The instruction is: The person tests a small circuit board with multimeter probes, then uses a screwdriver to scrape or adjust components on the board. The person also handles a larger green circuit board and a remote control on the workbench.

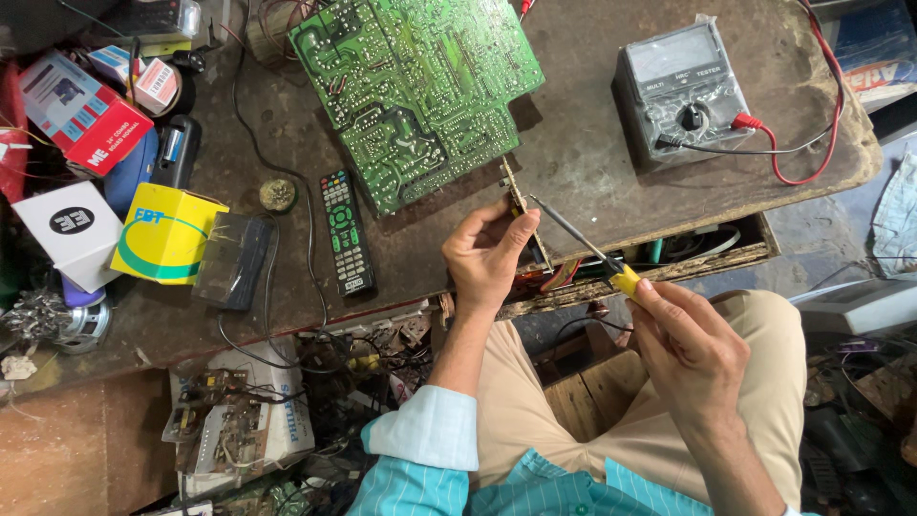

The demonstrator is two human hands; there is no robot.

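Soft, even daylight fills the workbench scene; shadows fall short and faint beside the left hand (487, 258) and right hand (693, 349). Above them, the large green printed circuit board (415, 91) stays sharp, glare-free. Frame edges bend slightly, wide-angle, darkening lower right.

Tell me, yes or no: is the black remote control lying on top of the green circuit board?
No. The black remote control lies flat on the brown workbench, just beside the lower left edge of the large green circuit board.
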